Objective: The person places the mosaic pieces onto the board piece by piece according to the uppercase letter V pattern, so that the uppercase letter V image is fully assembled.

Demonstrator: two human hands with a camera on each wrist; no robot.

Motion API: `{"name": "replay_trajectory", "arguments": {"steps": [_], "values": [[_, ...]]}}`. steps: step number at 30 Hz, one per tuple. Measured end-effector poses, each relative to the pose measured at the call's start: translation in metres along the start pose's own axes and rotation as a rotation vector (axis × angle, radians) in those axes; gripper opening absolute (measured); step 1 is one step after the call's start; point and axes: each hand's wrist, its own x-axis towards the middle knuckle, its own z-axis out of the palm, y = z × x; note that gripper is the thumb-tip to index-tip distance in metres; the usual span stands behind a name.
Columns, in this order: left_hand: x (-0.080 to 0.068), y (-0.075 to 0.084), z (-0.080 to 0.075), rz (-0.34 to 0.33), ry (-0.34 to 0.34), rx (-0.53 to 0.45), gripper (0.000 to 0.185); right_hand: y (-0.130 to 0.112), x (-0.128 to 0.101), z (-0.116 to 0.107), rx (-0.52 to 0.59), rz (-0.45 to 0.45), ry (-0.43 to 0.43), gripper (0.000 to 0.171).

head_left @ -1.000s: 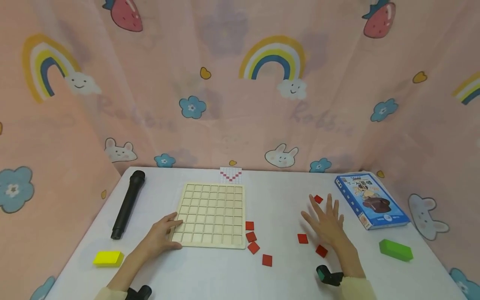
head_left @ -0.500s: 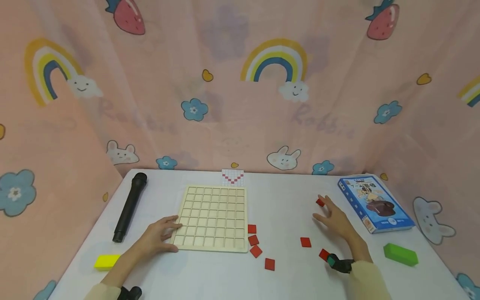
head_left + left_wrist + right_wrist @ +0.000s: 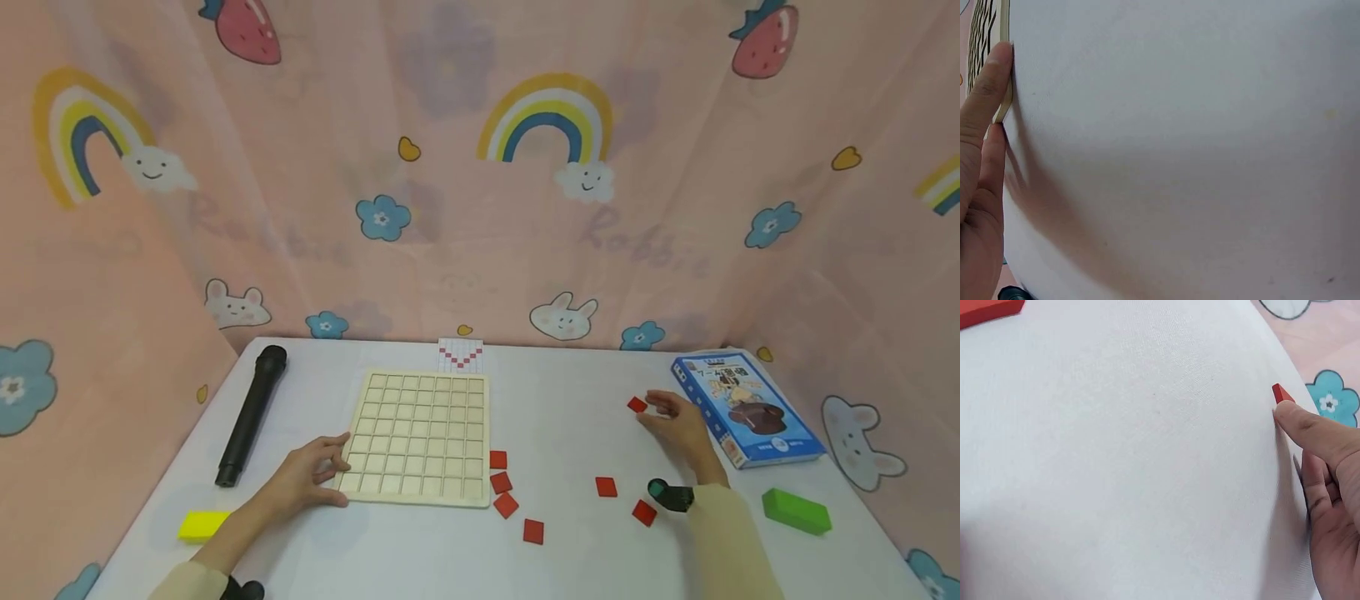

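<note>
Nearest, the left hand (image 3: 303,479) lies flat on the desk (image 3: 570,550), fingers straight against the near-left corner of the board (image 3: 416,437); its wrist view shows a fingertip (image 3: 994,69) pressed on the board's edge. Farther right, the right hand (image 3: 678,421) has curled fingers at a red tile (image 3: 637,404). Only its wrist view shows the thumb (image 3: 1310,428) touching that tile's corner, with no full pinch visible.

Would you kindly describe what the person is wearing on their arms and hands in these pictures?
Both hands are bare: no gloves, and no rings that I can make out on the fingers. The left hand and right hand emerge from pale cream-yellow long sleeves. A small black camera unit with a teal-tinted lens sits at the right wrist; a similar black device shows at the left wrist.
</note>
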Motion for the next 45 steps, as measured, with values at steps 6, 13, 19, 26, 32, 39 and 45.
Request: {"name": "replay_trajectory", "arguments": {"steps": [6, 13, 19, 26, 32, 39, 45], "values": [[-0.002, 0.000, 0.001, 0.007, -0.003, 0.008, 0.041, 0.007, 0.004, 0.004, 0.017, 0.003, 0.056, 0.054], [-0.001, 0.001, -0.001, 0.041, 0.000, -0.006, 0.041, 0.007, 0.004, 0.008, 0.053, 0.016, 0.117, 0.046], [0.002, 0.001, -0.001, 0.017, -0.013, -0.005, 0.041, 0.010, 0.002, 0.010, 0.051, 0.005, 0.146, 0.040], [0.000, 0.002, -0.001, -0.019, -0.005, -0.023, 0.043, 0.012, 0.000, 0.008, 0.109, 0.018, 0.127, 0.045], [0.002, 0.007, -0.001, -0.018, 0.005, 0.040, 0.044, 0.015, -0.002, 0.001, 0.166, 0.066, 0.134, 0.053], [0.003, 0.011, 0.001, -0.112, 0.033, 0.064, 0.044, 0.014, -0.002, -0.004, 0.140, 0.027, 0.077, 0.054], [0.007, 0.012, 0.000, -0.157, 0.039, 0.108, 0.043, 0.013, -0.007, -0.008, 0.208, 0.039, 0.025, 0.057]]}}
